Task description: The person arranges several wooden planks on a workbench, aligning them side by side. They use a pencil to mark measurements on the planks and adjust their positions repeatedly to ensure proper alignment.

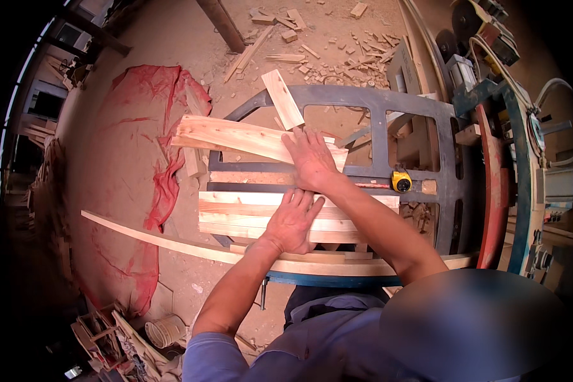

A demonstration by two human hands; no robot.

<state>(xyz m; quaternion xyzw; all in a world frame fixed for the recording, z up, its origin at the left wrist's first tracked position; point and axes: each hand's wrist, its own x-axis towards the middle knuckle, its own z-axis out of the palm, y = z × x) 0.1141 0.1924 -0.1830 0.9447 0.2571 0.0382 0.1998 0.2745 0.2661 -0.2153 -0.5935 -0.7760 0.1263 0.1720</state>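
Observation:
My left hand [291,224] lies flat, fingers stretched, across a row of pale wooden strips [235,209] set side by side on the frame. Farther out, my right hand [313,163] rests with spread fingers on the right part of a wider wooden board [235,137] that slants slightly. Just beyond its fingertips, a short wooden piece [282,100] sits tilted at the frame's far side. Between the strips and the wider board runs a narrow length of wood [251,177], partly behind my right hand. Neither hand is closed around anything.
The dark slotted frame [382,97] carries a yellow tape measure [402,182] at right. A long thin strip [153,237] juts left along the near edge. Red sheeting [134,127] covers floor at left; wood offcuts [356,60] litter the far floor. Machinery [522,121] stands at right.

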